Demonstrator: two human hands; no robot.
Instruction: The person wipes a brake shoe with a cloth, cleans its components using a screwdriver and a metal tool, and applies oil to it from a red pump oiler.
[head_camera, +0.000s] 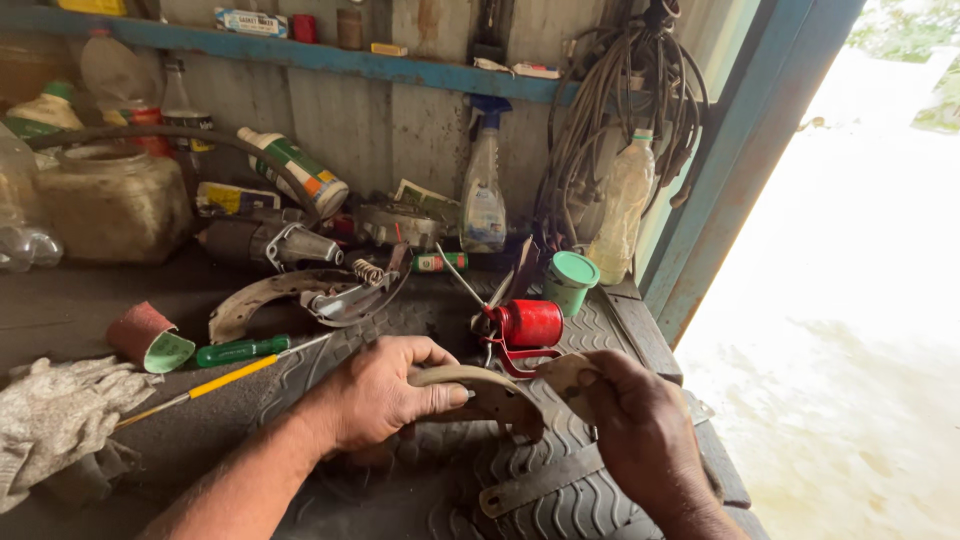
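Brake shoe (480, 385) sat on the tyre tread mat (560, 480) near the workbench's right edge. Our left hand (385, 395) clamped its curved rim to steady it, while our right hand (640, 430) pinched the other end; red oil can (528, 323) stood just behind.

Wall: weathered grey planks (390, 125), upright boards behind the bench.
Shelf: blue-painted ledge (330, 62) running along the wall.
Bench: dark, grimy worktop (70, 300).
Doorway: blue frame (745, 150) at right.
Light: bright daylight floods the wet ground outside (850, 330).
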